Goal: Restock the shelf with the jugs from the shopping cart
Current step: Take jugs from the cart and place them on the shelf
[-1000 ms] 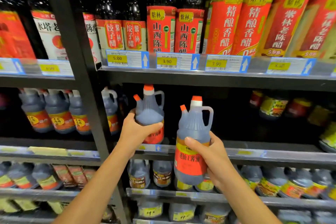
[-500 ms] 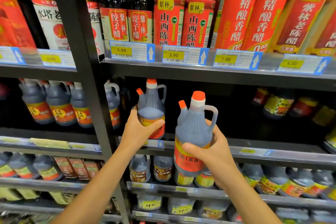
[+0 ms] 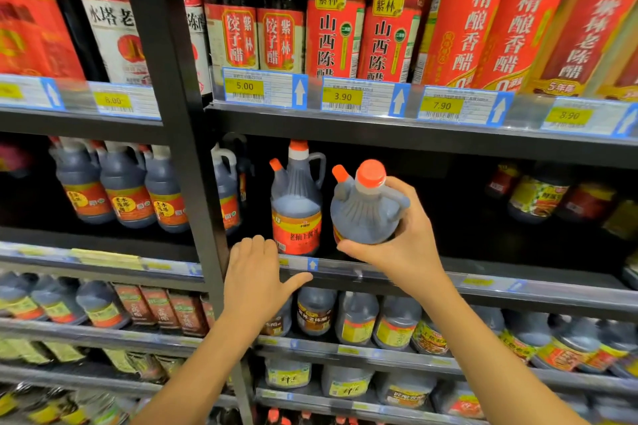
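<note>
Holding a jug at the middle shelf, with another standing beside it

From where I stand, the person's right hand point(image 3: 411, 245) grips a dark jug point(image 3: 366, 207) with an orange cap. The fingers are wrapped round the far side by its handle and the thumb is curled under its lower edge. That jug is off the shelf, tipped with its cap toward the person, and sits in the opening above the middle shelf point(image 3: 518, 286).

Just to its left a second jug point(image 3: 296, 214) stands upright on the shelf, near the front edge, with its red and yellow label facing out. No hand is on it.

The left hand point(image 3: 255, 286) is spread and relaxed, holding nothing, with the thumb pointing right along the shelf's front rail. Its fingertips reach up near the base of the standing jug. I cannot tell whether they touch the rail.

A black upright post point(image 3: 172, 134) divides the bays. Behind it another jug point(image 3: 226, 190) shows in part, and a row of similar jugs point(image 3: 124, 190) fills the bay to the left. Tall red-labelled bottles point(image 3: 335, 31) line the shelf above, over yellow price tags point(image 3: 243, 86). More jugs point(image 3: 355, 317) crowd the lower shelves.
</note>
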Tool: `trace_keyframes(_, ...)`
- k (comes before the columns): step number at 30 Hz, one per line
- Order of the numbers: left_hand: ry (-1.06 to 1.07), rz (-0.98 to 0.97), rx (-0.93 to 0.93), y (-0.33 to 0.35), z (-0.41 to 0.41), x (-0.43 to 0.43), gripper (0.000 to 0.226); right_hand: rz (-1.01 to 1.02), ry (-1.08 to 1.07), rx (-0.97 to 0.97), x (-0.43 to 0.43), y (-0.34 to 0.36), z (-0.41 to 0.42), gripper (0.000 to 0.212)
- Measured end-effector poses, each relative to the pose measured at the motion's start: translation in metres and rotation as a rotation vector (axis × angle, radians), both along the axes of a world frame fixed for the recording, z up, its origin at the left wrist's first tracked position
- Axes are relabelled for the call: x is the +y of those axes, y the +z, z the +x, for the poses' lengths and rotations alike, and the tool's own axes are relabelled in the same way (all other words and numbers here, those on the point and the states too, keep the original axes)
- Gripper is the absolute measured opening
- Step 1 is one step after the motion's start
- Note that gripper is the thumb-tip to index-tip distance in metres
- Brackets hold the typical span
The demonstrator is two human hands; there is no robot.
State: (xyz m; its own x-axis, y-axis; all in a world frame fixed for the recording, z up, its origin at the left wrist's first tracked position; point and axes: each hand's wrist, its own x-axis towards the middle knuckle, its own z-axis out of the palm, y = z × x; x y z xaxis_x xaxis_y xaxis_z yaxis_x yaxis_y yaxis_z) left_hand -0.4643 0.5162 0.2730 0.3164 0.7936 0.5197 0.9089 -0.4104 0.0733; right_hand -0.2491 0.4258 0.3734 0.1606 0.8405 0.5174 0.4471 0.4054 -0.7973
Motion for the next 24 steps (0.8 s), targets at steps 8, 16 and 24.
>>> trace_keyframes(8, -0.008, 0.028, 0.034, -0.002, -0.001, 0.000, 0.070, -0.111, -0.114, 0.078, 0.030, -0.024, 0.009, 0.084)
trace_keyframes(16, 0.005, 0.021, 0.066, -0.002, 0.000, 0.000, 0.070, -0.239, -0.124, 0.238, 0.055, -0.031, 0.012, 0.081)
trace_keyframes(24, -0.015, 0.031, 0.051, -0.003, 0.000, 0.000, 0.072, -0.303, -0.113, 0.156, 0.042, -0.034, 0.016, 0.085)
